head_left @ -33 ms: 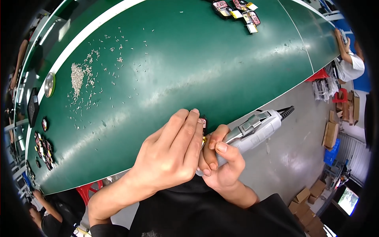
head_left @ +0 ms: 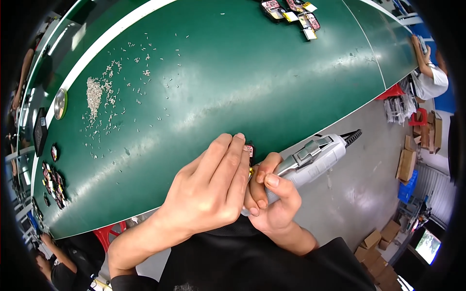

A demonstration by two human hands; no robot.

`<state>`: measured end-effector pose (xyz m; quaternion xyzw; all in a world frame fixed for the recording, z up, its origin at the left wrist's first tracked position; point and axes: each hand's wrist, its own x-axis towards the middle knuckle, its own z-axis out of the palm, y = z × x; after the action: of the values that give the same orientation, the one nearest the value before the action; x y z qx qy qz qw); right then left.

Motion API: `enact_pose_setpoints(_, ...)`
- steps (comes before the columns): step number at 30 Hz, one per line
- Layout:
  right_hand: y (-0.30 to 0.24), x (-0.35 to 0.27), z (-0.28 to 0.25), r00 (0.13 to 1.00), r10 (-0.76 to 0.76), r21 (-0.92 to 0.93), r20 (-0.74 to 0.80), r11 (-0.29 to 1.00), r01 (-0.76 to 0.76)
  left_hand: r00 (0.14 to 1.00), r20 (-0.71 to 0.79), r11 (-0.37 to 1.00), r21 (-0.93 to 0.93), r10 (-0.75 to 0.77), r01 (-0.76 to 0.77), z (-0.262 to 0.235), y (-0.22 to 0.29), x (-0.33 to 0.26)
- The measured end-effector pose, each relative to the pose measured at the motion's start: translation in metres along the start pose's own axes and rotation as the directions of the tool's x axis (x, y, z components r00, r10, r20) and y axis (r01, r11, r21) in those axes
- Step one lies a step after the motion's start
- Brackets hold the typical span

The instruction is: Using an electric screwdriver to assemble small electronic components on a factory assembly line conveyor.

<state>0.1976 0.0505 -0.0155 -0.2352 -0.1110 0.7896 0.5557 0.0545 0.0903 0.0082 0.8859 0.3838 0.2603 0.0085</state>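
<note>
Right hand: the right hand (head_left: 274, 206) is wrapped tight around a grey-and-white plastic power screwdriver (head_left: 310, 160), thumb and forefinger pinched near its tip, over the table's near edge.
Left hand: the left hand (head_left: 208, 194) lies knuckles-up beside it, fingers curled down and closed over a small dark part with a red label (head_left: 249, 148) at the near edge of the table; most of the part is hidden under the fingers.
Contact point: a tiny brass-coloured piece (head_left: 251, 170) shows between the two hands.
Work surface: a long green table with a white border (head_left: 233, 72).
Mid-table: loose small pale screws (head_left: 94, 94) lie in a heap and a wide scatter, well apart from the hands.
Far edge: flat dark trays of parts (head_left: 291, 12).
Right rim: another person in a white shirt (head_left: 429, 80) leans at the table.
</note>
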Motion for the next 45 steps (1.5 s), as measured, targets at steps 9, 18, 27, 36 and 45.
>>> enact_pose_setpoints(9, -0.007, -0.002, -0.003, 0.999, 0.025, 0.007, -0.029, 1.000, -0.024, 0.998, 0.050, 0.997, 0.067, 0.029, -0.032, -0.005, 0.005, -0.004)
enact_pose_setpoints(18, -0.091, 0.031, 0.016, 0.904, -0.061, -0.326, 0.423, 0.921, 0.214, 0.978, 0.210, 0.999, -0.033, 0.003, 0.005, -0.019, 0.008, -0.011)
enact_pose_setpoints(27, -0.096, 0.059, 0.026, 0.843, -0.026, -0.455, 0.537, 0.833, 0.315, 0.977, 0.209, 0.998, -0.052, -0.034, 0.045, -0.014, 0.011, -0.019)
enact_pose_setpoints(36, -0.087, 0.067, 0.019, 0.845, -0.023, -0.481, 0.535, 0.814, 0.327, 0.990, 0.137, 0.998, -0.047, -0.025, 0.032, -0.009, 0.008, -0.021)
enact_pose_setpoints(45, -0.083, 0.058, 0.035, 0.834, 0.007, -0.590, 0.552, 0.710, 0.384, 0.996, 0.088, 0.999, -0.046, 0.016, -0.012, -0.005, 0.007, -0.023)
